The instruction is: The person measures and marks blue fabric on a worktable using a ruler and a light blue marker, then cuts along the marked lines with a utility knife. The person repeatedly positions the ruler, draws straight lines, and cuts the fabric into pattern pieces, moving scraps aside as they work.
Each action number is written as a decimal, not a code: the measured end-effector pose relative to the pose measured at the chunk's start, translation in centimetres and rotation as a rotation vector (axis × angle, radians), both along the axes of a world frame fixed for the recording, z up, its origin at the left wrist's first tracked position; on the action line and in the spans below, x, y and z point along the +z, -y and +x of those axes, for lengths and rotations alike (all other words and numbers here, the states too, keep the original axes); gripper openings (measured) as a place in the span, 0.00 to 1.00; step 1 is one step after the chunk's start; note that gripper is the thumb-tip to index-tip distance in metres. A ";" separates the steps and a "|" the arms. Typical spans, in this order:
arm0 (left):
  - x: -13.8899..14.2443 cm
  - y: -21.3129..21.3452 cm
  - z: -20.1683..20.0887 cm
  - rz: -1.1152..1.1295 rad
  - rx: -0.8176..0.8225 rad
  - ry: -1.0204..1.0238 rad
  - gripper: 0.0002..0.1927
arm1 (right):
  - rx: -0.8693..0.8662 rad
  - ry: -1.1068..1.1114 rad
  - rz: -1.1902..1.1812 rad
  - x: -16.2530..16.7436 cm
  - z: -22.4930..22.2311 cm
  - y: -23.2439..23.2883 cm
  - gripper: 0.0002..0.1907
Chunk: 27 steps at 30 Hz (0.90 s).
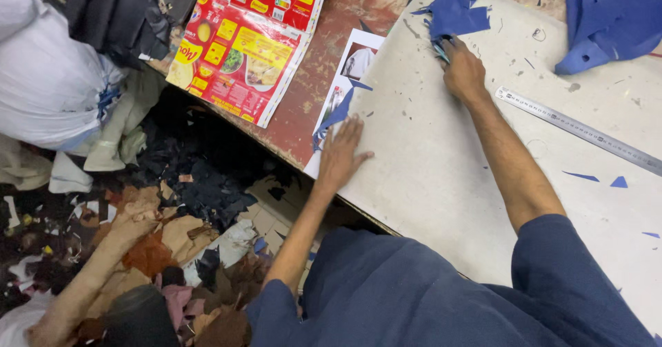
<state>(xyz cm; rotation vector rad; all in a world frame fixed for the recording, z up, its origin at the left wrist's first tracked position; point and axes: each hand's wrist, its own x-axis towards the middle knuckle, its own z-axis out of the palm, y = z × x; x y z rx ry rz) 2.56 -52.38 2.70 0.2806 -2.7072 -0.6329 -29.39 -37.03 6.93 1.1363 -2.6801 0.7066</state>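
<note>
The left hand (339, 155) lies flat with its fingers spread and pointing away from the person, pressed on the near-left edge of the pale cutting board (441, 161), its fingertips touching a narrow blue leather strip (336, 115) that hangs over that edge. The right hand (462, 71) reaches across to the far side of the board, curled shut around a small tool with a pale blue-green handle (440, 49), of which only a sliver shows; what kind of tool it is cannot be told. Just beyond that hand, at the board's far edge, lies a ragged blue leather offcut (456, 11). To the right of the hand a steel ruler (578, 130) lies slantwise on the board, and past it, at the far right corner, a larger piece of blue leather (610, 16) is folded over. Small blue trimmings (619, 181) dot the board's right side. Tucked under the board's left edge is a printed photo sheet (356, 61), resting on the worn red tabletop (324, 78). Farther left of the board a flattened red and yellow printed carton (241, 50) lies on that table. Below the board's left side, a heap of brown, tan and black scraps (152, 243) covers the floor, with a stuffed white sack (45, 78) above it.
</note>
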 end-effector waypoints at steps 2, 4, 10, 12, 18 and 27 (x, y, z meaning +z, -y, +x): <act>0.2 4.8 -2.9 -0.009 0.088 0.050 0.40 | 0.068 -0.001 -0.018 0.8 1.3 -0.4 0.25; 1.0 9.4 -5.3 -0.012 0.215 0.012 0.34 | 0.160 0.074 0.074 2.1 5.8 -1.1 0.26; 3.7 10.7 -7.3 0.189 0.196 -0.168 0.25 | 0.380 0.428 0.386 4.9 20.8 -6.6 0.32; 4.6 8.1 -6.8 0.353 -0.089 -0.123 0.29 | 0.305 0.573 0.395 5.8 21.4 -7.9 0.31; 5.4 1.3 -8.3 0.429 -0.310 -0.024 0.19 | 0.389 0.071 0.421 6.7 21.8 -12.1 0.14; 1.5 -7.4 -7.0 -0.045 -0.484 0.065 0.19 | 0.121 0.109 0.815 7.1 26.9 -26.0 0.16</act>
